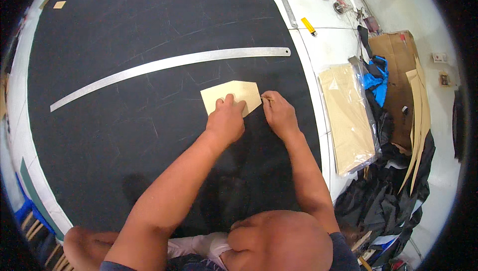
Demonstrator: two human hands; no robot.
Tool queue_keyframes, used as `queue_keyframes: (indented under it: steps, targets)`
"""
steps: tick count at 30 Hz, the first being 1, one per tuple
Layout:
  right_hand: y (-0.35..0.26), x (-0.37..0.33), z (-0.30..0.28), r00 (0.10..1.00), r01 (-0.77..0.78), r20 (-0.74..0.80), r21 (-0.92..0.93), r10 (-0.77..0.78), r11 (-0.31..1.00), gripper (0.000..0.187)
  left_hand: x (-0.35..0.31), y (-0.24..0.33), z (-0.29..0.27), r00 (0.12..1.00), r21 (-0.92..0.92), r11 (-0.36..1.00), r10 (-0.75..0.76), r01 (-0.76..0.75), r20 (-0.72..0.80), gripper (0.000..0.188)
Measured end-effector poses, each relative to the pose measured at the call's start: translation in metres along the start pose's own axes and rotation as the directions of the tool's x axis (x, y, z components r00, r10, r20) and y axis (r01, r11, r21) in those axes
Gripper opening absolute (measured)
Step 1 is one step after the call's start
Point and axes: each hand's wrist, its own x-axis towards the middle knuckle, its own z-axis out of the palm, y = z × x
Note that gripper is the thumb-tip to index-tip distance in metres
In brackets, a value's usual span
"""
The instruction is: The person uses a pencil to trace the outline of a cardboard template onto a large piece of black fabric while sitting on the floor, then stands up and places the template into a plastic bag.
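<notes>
Nearest the person, both forearms run up from the lower edge over the black cutting mat (124, 136). The left hand (226, 121) lies palm down, fingers curled, pressing on the lower edge of a tan paper pattern piece (234, 95). The right hand (280, 114) is closed around a thin marking tool (267, 98), its tip at the piece's right point.

The pattern piece is flat and five-sided, with its long axis across the mat and its pointed end toward the right edge. It lies right of the mat's middle, near the right border.

The mat is matte, dark and scored with fine cuts; bare room lies to the left of the piece and beyond it. Farther off, a long flexible metal ruler (169, 64) lies across the mat, well apart from the piece.

Past the mat's right edge, on the white table (328, 42), lie a clear bag of tan sheets (346, 116), a yellow lighter (308, 26) and brown cardboard (393, 52).
</notes>
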Motion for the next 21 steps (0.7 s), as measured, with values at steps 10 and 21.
queue_keyframes:
  steps: [10,21]
  targets:
    - [-0.001,-0.007,0.004,0.999,0.034,-0.015,-0.028,-0.034,0.999,0.018,0.009,-0.005,-0.015,0.988,-0.053,0.997,-0.049,0.058,0.146,0.047]
    - [0.005,-0.012,0.003,0.994,0.076,-0.079,0.032,-0.073,0.997,0.019,0.021,-0.011,-0.018,0.979,-0.061,0.997,-0.034,0.047,0.202,0.048]
